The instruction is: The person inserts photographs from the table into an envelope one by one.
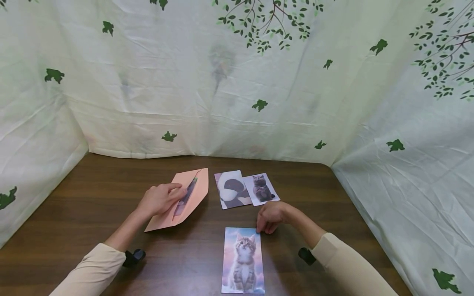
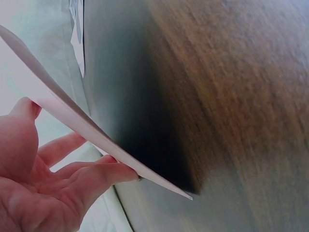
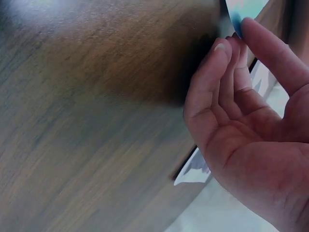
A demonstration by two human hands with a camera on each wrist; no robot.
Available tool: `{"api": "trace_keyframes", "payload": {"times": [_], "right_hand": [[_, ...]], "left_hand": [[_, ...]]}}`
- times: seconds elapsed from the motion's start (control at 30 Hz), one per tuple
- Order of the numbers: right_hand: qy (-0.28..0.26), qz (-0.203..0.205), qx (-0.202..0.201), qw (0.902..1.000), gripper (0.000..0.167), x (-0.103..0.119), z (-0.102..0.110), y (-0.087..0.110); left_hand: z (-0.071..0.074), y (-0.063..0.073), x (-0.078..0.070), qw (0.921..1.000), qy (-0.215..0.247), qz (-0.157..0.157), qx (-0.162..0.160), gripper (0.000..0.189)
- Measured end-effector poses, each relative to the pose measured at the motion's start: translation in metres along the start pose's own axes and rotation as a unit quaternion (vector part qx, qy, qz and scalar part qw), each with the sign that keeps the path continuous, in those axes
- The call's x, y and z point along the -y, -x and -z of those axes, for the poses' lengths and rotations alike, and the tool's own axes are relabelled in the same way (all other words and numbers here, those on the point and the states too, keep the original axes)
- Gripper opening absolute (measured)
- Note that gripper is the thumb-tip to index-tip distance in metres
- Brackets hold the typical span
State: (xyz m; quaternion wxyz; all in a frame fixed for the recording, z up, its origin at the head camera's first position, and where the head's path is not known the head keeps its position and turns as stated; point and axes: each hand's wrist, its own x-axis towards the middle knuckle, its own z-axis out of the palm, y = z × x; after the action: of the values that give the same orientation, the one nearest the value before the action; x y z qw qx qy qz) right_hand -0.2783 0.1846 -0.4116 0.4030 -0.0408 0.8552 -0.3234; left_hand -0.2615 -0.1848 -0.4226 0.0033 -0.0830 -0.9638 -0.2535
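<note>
My left hand grips a pink paper envelope, tilted up off the table at the left. Inside its opening shows part of a picture card. In the left wrist view, fingers and thumb of the left hand hold the envelope from its two sides. At the front centre is a photo card of a striped kitten on a blue and pink sky. The right hand pinches its top right corner; the right wrist view shows thumb and fingertips at the blue corner of this kitten card.
Beyond the hands lie two photo cards, one showing a white cup and one a grey cat, the latter overlapping the former. White cloth with green leaf prints hangs around the brown wooden table.
</note>
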Motion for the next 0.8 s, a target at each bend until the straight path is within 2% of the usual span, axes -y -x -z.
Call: {"api": "trace_keyframes", "payload": {"times": [0.23, 0.53, 0.8], "right_hand": [[-0.044, 0.013, -0.031, 0.9985, 0.004, 0.005, 0.004, 0.005], [-0.118, -0.007, -0.03, 0.9926, 0.005, 0.008, 0.007, 0.003], [-0.142, -0.007, -0.029, 0.9894, 0.01, 0.007, 0.01, 0.002]], "left_hand": [[0.0, 0.0, 0.001, 1.0, -0.002, 0.0, 0.001, 0.057], [0.001, 0.001, -0.001, 1.0, 0.0, 0.003, 0.0, 0.055], [0.001, 0.0, -0.001, 1.0, 0.0, 0.0, 0.0, 0.054]]}}
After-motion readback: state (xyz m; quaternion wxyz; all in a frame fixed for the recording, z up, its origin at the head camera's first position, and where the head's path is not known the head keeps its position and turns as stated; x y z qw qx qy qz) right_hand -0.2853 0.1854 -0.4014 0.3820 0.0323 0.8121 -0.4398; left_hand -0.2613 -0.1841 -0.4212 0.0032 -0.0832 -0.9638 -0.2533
